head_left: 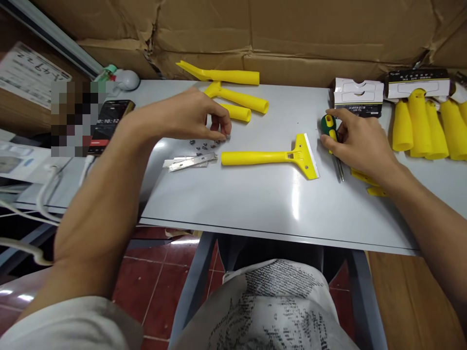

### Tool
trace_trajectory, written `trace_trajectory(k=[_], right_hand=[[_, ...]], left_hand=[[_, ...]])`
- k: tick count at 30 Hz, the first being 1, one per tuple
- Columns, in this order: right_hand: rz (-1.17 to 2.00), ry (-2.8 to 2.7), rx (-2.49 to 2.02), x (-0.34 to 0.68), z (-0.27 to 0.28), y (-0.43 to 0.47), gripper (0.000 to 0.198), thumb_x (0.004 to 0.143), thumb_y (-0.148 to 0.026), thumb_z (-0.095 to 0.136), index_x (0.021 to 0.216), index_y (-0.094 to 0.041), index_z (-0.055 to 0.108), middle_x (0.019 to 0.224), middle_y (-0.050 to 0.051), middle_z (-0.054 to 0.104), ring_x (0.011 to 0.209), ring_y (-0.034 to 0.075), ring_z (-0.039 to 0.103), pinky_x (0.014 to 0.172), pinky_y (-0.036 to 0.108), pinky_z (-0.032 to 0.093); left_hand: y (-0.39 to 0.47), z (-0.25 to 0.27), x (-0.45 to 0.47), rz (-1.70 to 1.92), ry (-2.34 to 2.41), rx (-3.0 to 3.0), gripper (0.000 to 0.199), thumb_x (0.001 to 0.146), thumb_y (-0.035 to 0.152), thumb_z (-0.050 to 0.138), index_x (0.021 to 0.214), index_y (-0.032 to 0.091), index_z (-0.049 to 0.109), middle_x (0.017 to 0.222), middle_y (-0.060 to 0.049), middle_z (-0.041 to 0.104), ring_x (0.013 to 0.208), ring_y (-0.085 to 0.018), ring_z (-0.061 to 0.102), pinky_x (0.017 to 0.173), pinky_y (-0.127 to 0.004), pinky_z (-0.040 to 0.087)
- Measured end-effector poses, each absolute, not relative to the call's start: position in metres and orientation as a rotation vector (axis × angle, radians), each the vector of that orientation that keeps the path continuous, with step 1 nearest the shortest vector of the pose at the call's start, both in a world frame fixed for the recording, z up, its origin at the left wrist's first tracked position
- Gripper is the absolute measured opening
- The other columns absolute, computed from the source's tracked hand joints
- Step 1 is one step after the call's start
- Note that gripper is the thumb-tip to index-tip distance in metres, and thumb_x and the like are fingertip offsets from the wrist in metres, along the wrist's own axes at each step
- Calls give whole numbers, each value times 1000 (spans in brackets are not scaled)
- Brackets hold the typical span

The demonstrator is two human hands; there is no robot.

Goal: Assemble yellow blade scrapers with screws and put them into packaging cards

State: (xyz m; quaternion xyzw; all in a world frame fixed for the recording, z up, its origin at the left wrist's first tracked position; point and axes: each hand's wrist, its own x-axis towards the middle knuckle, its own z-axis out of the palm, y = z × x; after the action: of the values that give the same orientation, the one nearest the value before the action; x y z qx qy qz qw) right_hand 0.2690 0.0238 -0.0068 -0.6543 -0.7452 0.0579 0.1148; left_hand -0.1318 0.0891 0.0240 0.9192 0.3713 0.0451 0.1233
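My left hand [197, 116] hovers over a small group of screws [204, 146], its fingers curled and thumb drawn in. Whatever its fingertips hold is too small to make out. My right hand [359, 138] grips a screwdriver [329, 127] with a green and yellow handle, its shaft pointing toward me and down at the table. Between the hands lies a yellow scraper [255, 158], its head to the right with a metal blade [312, 154] along the edge. Loose blades [193, 162], some in clear wrapping, are stacked below the screws.
More yellow scraper handles [237, 77] lie at the back of the white table [248, 209]. Yellow handles [419, 124] and printed packaging [359, 97] stand at the right. Flat yellow pieces [377, 191] lie partly under my right wrist. A phone [109, 124] with a cable is at the left.
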Motion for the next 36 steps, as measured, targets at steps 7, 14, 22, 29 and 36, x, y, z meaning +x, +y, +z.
trace_trajectory(k=[7, 14, 22, 29, 36], right_hand=[[154, -2184, -1977, 267, -3, 22, 71, 99, -48, 65, 166, -27, 62, 105, 13, 82, 103, 39, 73, 94, 52, 55], [104, -2202, -2018, 267, -6, 24, 73, 97, -51, 62, 166, -29, 61, 107, 10, 83, 103, 40, 74, 87, 48, 53], [107, -2204, -2032, 264, -7, 24, 74, 97, -54, 58, 167, -30, 59, 110, 12, 82, 106, 42, 75, 88, 52, 55], [102, -2222, -2005, 267, -11, 26, 74, 99, -54, 56, 170, -30, 56, 108, 14, 80, 108, 45, 75, 90, 58, 58], [119, -2233, -1975, 266, -8, 23, 75, 100, -55, 53, 170, -27, 57, 112, 17, 80, 108, 46, 74, 92, 61, 59]], left_hand=[[90, 25, -126, 119, 1060, 2699, 14, 97, 38, 76, 91, 28, 84, 80, 10, 82, 68, -7, 61, 69, -24, 45], [75, 61, -166, 232, 1712, 2513, 31, 102, 49, 73, 98, 20, 85, 84, 6, 81, 74, -10, 62, 71, -27, 44], [78, 44, -154, 237, 1483, 2480, 43, 97, 61, 75, 104, 20, 86, 90, 1, 82, 78, -12, 64, 75, -31, 47], [76, 17, -114, 90, 1171, 2675, 19, 95, 38, 73, 97, 25, 86, 96, -3, 84, 86, -19, 71, 83, -33, 46], [85, 13, -128, 130, 1108, 2655, 15, 90, 38, 74, 91, 28, 85, 87, 0, 85, 74, -18, 70, 73, -31, 46]])
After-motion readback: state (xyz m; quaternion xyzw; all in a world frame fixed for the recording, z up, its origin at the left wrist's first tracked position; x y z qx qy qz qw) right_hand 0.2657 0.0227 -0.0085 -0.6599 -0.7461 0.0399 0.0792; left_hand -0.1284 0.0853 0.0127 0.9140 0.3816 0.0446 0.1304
